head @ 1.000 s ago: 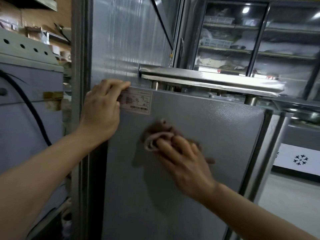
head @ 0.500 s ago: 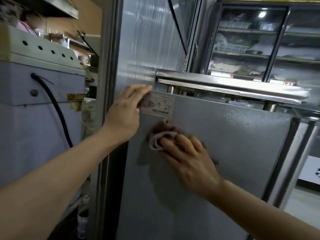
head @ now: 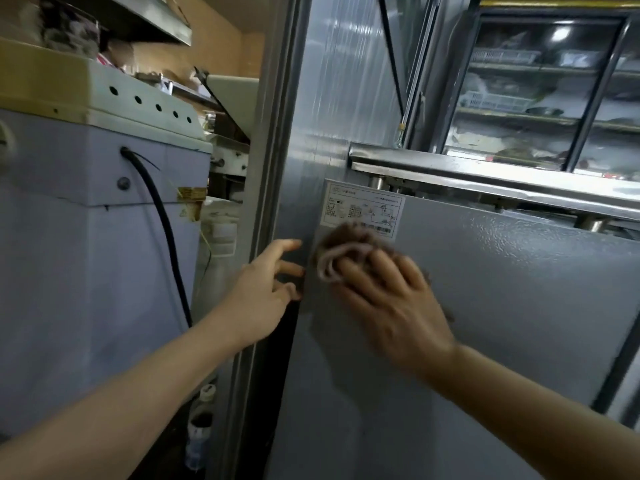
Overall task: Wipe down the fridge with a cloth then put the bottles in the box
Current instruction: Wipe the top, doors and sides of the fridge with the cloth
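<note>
Right hand (head: 388,299) seemingly flat on cloth (head: 341,249).

The brown cloth (head: 341,252) is bunched and pressed flat on the grey fridge (head: 502,306) side, just under its label (head: 363,211).

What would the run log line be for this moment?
step: wiping fridge | right hand presses cloth below label | left hand open at fridge edge | bottles: not yet boxed
</note>
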The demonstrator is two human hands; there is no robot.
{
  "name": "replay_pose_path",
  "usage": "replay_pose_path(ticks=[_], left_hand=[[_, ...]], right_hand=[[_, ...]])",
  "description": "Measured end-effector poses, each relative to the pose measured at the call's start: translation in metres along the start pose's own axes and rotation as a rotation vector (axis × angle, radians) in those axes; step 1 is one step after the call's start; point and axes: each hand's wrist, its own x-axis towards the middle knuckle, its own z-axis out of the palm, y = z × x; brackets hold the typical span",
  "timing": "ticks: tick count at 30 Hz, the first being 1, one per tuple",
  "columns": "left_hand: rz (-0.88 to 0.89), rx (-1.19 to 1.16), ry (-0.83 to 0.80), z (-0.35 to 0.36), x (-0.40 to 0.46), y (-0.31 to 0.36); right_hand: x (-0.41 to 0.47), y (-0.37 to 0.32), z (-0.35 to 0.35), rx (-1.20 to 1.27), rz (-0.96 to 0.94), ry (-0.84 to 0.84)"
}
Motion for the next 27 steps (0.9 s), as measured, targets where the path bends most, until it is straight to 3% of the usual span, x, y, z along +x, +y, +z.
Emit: replay_pose_path(ticks=[4,9,17,20,24,27], left_hand=[[-0.025,0.084,0.014,-0.008,-0.014,-0.009],[-0.052,0.110,0.149,-0.011,-0.013,-0.021],[-0.041,0.230,0.086,-0.007,-0.034,-0.050],[-0.035,0.273,0.115,-0.015,-0.041,-0.053],[-0.031,0.286,0.115,-0.017,-0.054,-0.057],[-0.030,0.303,0.086,-0.010,-0.061,-0.060]], right_hand=[[-0.001,0.004,-0.008,-0.022,-0.132,-0.022],[0.060,0.032,-0.019,-0.041,0.118,0.055],[0.075,0.003,0.004,0.032,0.088,0.089],[0.035,-0.042,0.019,0.060,-0.036,-0.022],[-0.024,-0.099,0.032,0.071,-0.242,-0.327],[-0.037,-0.102,0.024,0.053,-0.312,-0.368]])
